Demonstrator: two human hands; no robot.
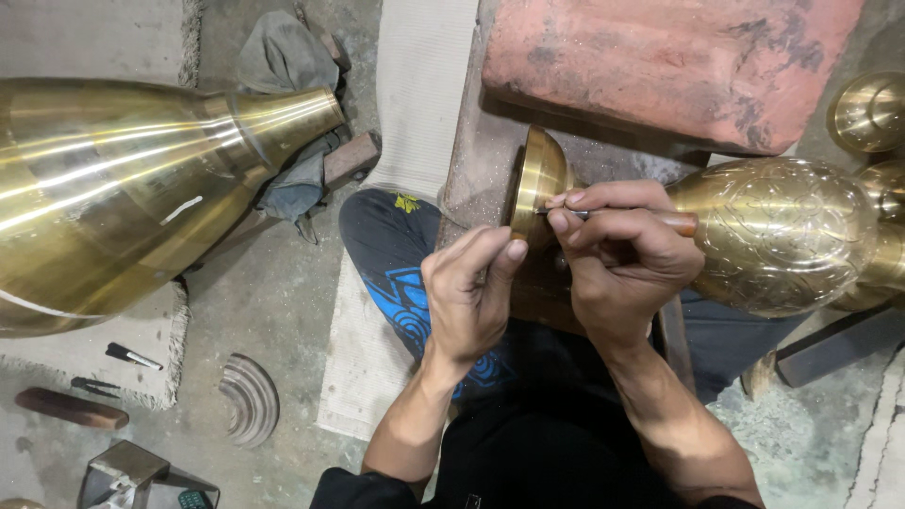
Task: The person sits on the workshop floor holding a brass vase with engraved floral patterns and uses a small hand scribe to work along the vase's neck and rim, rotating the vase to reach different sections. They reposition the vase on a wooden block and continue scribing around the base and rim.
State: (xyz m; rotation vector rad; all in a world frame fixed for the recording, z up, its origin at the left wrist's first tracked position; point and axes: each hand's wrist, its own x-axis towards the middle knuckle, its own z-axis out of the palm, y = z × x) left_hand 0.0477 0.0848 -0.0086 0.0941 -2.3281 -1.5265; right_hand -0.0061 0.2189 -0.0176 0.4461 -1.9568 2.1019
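Observation:
A brass vase [773,236] with engraved patterns lies on its side across my lap, its round foot [537,179] pointing left. My right hand [622,254] is shut on a thin engraving tool [650,219] with a wooden handle, its metal tip touching the foot's rim. My left hand [471,292] sits just left of the right one, fingers curled, thumb and forefinger pinched near the foot; whether it holds anything is hidden.
A large plain brass vessel [123,188] lies at the left on a mat. A reddish stone block [660,57] sits behind the vase. More brass pieces [867,113] stand at the right. Small tools [132,356] and a ribbed curved piece [250,396] lie on the floor.

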